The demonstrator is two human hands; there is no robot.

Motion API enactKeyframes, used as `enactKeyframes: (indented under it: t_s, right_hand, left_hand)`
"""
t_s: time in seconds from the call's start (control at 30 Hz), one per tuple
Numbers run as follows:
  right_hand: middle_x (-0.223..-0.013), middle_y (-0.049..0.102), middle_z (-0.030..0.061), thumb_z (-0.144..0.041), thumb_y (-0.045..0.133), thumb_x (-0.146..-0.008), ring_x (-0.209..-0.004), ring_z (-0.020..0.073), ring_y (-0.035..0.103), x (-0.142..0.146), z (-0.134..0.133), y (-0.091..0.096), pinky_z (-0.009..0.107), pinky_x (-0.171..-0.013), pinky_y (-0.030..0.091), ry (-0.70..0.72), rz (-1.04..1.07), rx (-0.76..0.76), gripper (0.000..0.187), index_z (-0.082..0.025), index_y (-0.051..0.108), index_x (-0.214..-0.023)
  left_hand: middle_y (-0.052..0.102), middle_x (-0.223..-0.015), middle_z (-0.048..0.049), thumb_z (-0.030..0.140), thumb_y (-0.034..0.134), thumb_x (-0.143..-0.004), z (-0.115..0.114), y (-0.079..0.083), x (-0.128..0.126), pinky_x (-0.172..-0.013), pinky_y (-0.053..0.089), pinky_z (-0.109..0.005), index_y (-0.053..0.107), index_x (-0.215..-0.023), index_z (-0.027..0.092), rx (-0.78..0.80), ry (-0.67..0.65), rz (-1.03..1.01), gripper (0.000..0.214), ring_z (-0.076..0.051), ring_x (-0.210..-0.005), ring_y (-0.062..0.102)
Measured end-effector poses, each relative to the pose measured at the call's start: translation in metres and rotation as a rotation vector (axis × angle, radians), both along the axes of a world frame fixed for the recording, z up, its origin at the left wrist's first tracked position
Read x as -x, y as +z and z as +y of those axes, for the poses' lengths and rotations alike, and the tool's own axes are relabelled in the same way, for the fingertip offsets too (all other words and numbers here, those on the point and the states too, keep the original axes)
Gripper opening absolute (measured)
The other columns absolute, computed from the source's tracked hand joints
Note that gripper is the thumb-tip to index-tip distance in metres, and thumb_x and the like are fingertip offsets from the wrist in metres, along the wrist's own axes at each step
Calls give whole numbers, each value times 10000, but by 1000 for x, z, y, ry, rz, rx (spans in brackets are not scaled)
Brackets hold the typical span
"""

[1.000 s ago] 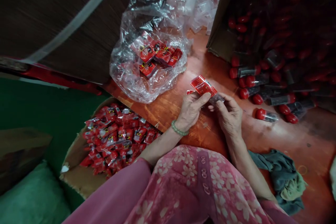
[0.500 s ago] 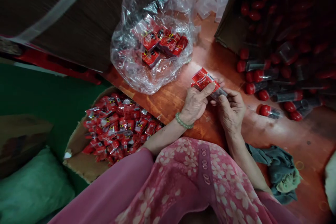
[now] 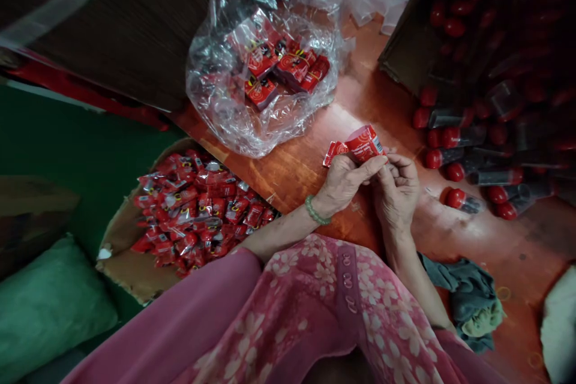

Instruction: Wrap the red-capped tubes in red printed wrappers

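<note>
Head view, right of center: left hand and right hand both pinch the red packet, now bowed rather than flat, so handling apparently stays on it.

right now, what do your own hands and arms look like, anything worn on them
Both hands are bare, without gloves. A green beaded bracelet circles the wrist of the left hand; no bracelet shows at the right hand. The forearms are uncovered below plain pink sleeves, beside a pink garment with pale flowers.
</note>
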State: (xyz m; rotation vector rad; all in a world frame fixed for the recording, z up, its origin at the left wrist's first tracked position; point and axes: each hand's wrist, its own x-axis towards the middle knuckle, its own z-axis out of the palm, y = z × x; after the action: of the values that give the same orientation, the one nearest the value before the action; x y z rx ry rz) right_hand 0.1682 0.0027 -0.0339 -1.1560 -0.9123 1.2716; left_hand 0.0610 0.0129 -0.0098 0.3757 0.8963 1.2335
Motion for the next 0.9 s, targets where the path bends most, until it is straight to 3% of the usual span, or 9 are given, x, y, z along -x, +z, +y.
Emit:
enactKeyframes:
  t_s: [0.23, 0.4, 0.6, 0.77, 0.9]
  right_hand:
    - [-787, 710, -42, -483, 826, -804, -588, 121, 673, -1, 0, 0, 268, -585, 598, 84, 1, 31, 327, -266, 694, -1009]
    - [-860, 725, -41, -438, 843, -794, -646, 105, 674, -5, -6, -9, 258, -651, 577, -9, -11, -25, 274, -268, 711, -963]
    - [-911, 728, -18, -425, 811, -827, -773, 121, 695, -7, -11, -21, 262, -740, 572, -11, -136, -69, 253, -243, 712, -973]
    - [-896, 732, -18, -405, 857, -785, -832, 125, 715, 5, -13, -8, 237, -748, 581, -32, -141, -160, 232, -241, 724, -882]
    - [-835, 733, -29, -425, 830, -815, -642, 117, 699, 13, -22, 8, 243, -608, 590, 92, -112, -159, 220, -255, 726, -908]
  left_hand:
    - [590, -646, 10, 515, 905, -649, 5, 2, 12, -511, 312, -219, 785, -922, 122, -1, -64, -113, 493, -48, -547, 409]
    - [531, -583, 26, 555, 884, -665, -1, 7, 6, -508, 272, -212, 806, -874, 138, -48, -68, -100, 473, -41, -549, 344]
    - [676, -691, -32, 598, 862, -662, -11, 8, 6, -522, 264, -225, 817, -846, 151, -44, -53, -26, 486, -49, -567, 356]
    - [774, -917, -86, 577, 845, -700, -19, 9, 14, -569, 341, -219, 820, -845, 166, -89, -43, 19, 436, -74, -647, 521]
    - [785, -1084, -118, 556, 847, -720, -30, 18, 33, -614, 437, -215, 821, -886, 164, -108, -65, 56, 427, -149, -828, 672]
